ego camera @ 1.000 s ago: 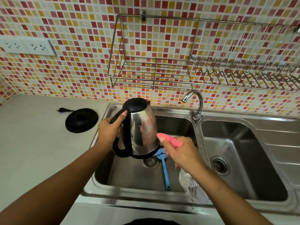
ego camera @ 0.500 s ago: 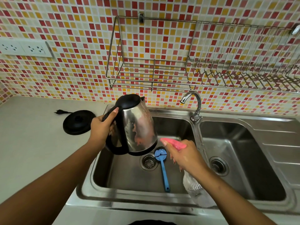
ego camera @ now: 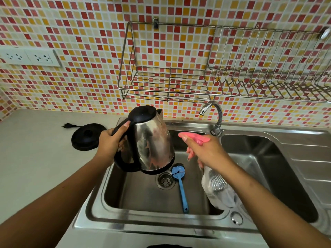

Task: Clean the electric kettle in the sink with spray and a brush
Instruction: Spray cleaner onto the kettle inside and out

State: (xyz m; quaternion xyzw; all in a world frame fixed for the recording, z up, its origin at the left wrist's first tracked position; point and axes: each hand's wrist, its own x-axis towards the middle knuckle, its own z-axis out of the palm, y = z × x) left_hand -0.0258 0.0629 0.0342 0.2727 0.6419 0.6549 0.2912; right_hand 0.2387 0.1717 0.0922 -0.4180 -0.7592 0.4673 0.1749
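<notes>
My left hand [ego camera: 111, 142] grips the black handle of a steel electric kettle [ego camera: 154, 140] and holds it tilted above the left basin of the sink [ego camera: 143, 192]. In my right hand [ego camera: 206, 151] is a clear spray bottle [ego camera: 218, 190] with a pink nozzle [ego camera: 195, 137], which points at the kettle's side from a short distance. A blue brush [ego camera: 180, 187] lies on the basin floor beside the drain [ego camera: 165, 179], its round head under the kettle's base.
The kettle's black power base [ego camera: 87, 134] and its plug sit on the counter left of the sink. A chrome tap [ego camera: 215, 117] stands between the two basins. A wire dish rack [ego camera: 215, 68] hangs on the tiled wall above. Sockets [ego camera: 28, 57] are at far left.
The kettle has stayed lifted over the left basin, turning slightly. My right hand with the spray bottle rose a little and closed in on the kettle's side.
</notes>
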